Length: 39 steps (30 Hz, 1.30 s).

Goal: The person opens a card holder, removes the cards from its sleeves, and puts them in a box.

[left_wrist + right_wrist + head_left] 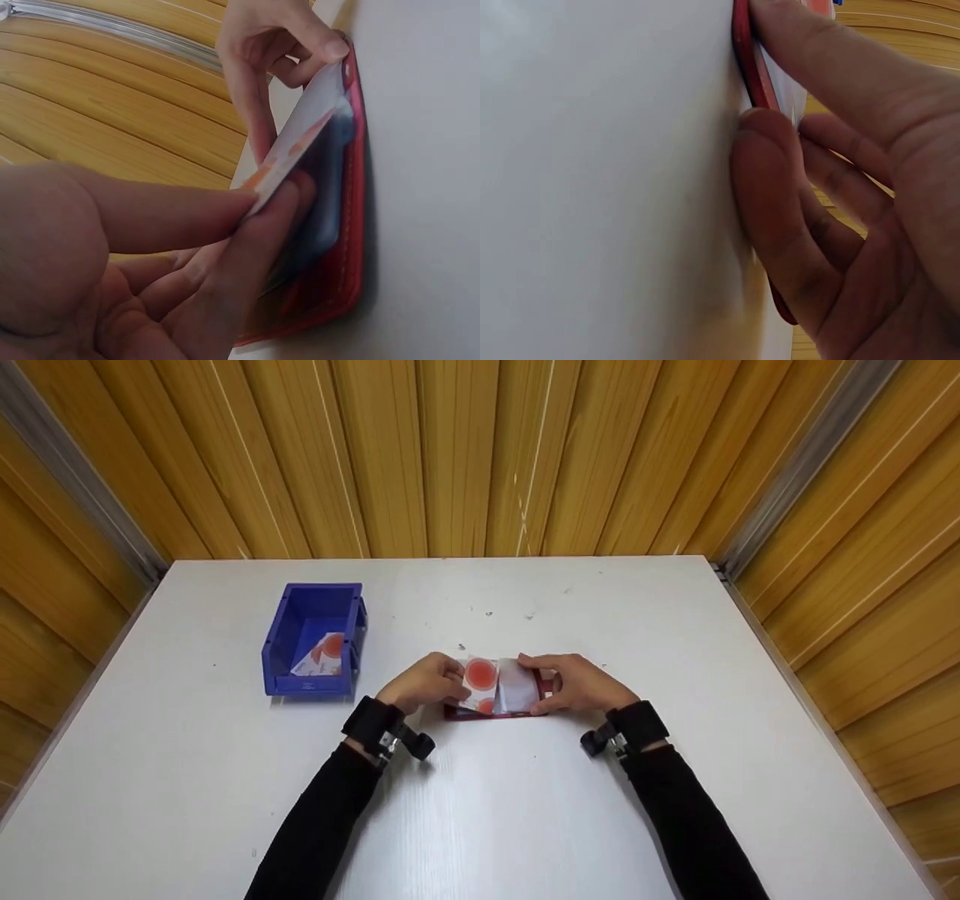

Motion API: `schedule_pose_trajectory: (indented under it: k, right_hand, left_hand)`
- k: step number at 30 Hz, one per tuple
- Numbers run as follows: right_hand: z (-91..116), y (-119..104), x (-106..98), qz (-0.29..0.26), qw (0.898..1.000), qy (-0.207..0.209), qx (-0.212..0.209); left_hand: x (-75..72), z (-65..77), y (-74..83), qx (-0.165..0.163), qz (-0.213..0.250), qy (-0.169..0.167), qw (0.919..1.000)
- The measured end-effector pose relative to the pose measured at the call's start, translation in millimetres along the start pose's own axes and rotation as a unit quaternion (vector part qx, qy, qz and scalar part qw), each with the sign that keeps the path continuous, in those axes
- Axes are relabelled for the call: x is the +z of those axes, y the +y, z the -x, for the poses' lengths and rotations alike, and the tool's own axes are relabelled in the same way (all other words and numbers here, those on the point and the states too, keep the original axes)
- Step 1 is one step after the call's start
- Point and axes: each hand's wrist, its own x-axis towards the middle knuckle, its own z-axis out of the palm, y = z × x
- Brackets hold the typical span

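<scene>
A red card wallet (355, 217) with clear plastic sleeves (517, 690) lies spread on the white table between both hands. My left hand (427, 684) pinches a white card (481, 675) with red-orange circles between thumb and finger. In the left wrist view, that card slants against the sleeves, its far end at a sleeve's mouth. My right hand (581, 682) grips the wallet's right end, thumb at the near edge and a fingertip at the far edge of the sleeve. The right wrist view shows its fingers (769, 180) curled at the red cover (759, 75).
A blue bin (311, 684) stands on the left of the white table (480, 810). Inside it lie cards (321, 656) with the same red circle print. Small dark specks mark the tabletop beyond the wallet. Wood-patterned walls (450, 457) border the table at the back and sides.
</scene>
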Motion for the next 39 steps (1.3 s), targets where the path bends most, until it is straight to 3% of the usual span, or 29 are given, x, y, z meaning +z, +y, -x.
schedule_pose_trajectory:
  k: [7, 13, 16, 21, 24, 27, 32, 35, 39]
  right_hand:
    - [-1, -1, -1, 0.001, 1.0, -0.003, -0.007]
    - [-1, -1, -4, 0.005, 1.0, 0.001, -0.008]
    - [-1, 1, -4, 0.006, 1.0, 0.001, -0.011]
    - [-1, 3, -3, 0.003, 1.0, -0.001, -0.008]
    - [-1, 3, -3, 0.008, 1.0, 0.0, -0.007]
    - [-2, 3, -3, 0.012, 1.0, 0.0, -0.004]
    - [-2, 1, -4, 0.019, 1.0, 0.002, 0.005]
    - [-1, 1, -3, 0.018, 1.0, 0.002, 0.009]
    - [0, 1, -2, 0.014, 1.0, -0.001, 0.014]
  left_hand:
    - [-15.1, 12.6, 11.5, 0.015, -0.02, 0.013, 0.9996]
    - [-33.8, 29.3, 34.6, 0.101, 0.019, 0.05, 0.9934]
    - [-49.9, 39.0, 41.0, 0.126, 0.031, 0.077, 0.9886]
    - [-85.3, 56.6, 42.1, 0.101, 0.031, 0.143, 0.9841]
    - [-110.1, 68.4, 38.2, 0.078, 0.023, 0.196, 0.9771]
    - [-134.5, 79.8, 29.6, 0.061, 0.014, 0.271, 0.9606]
    - [-165.1, 91.4, 7.6, 0.034, -0.01, 0.404, 0.9139]
    - [-174.3, 92.6, -4.4, 0.002, -0.065, 0.437, 0.897]
    - [-175.3, 88.5, -11.4, -0.024, -0.172, 0.434, 0.884]
